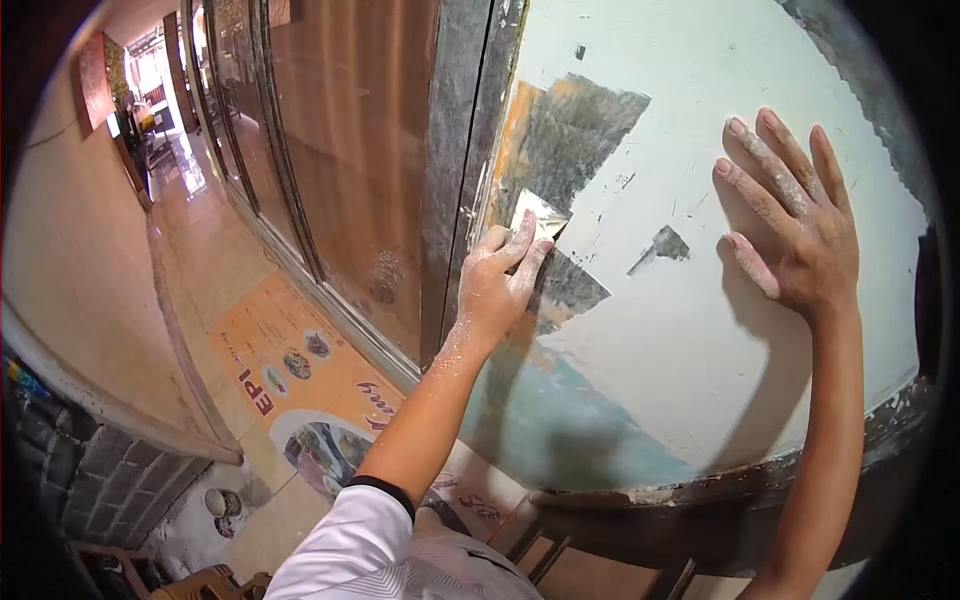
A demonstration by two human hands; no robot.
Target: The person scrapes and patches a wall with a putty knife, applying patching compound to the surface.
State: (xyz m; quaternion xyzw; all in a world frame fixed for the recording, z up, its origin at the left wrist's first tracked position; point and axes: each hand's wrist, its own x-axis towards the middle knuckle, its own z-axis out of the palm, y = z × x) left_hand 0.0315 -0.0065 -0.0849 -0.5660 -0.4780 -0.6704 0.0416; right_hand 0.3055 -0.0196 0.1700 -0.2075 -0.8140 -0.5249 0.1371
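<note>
On the panel point(660, 340), the right hand point(795, 225) is resting; the left hand point(497, 282) is holding a blade point(541, 214) (near the left edge).

A white short sleeve point(340, 540), edged with a black cuff point(388, 489), is worn. The pale shirt point(440, 577) is marked by thin lines. White powder is spread over the bare left grip point(497, 275) and right grip point(812, 240).

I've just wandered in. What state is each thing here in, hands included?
Left hand: closed on the flat tool, dusted white
Flat tool: smeared white, held at the wall
Right hand: spread open, dusted white
Wall: partly white, with dark patches showing
Printed banner: lying flat on the floor
</note>
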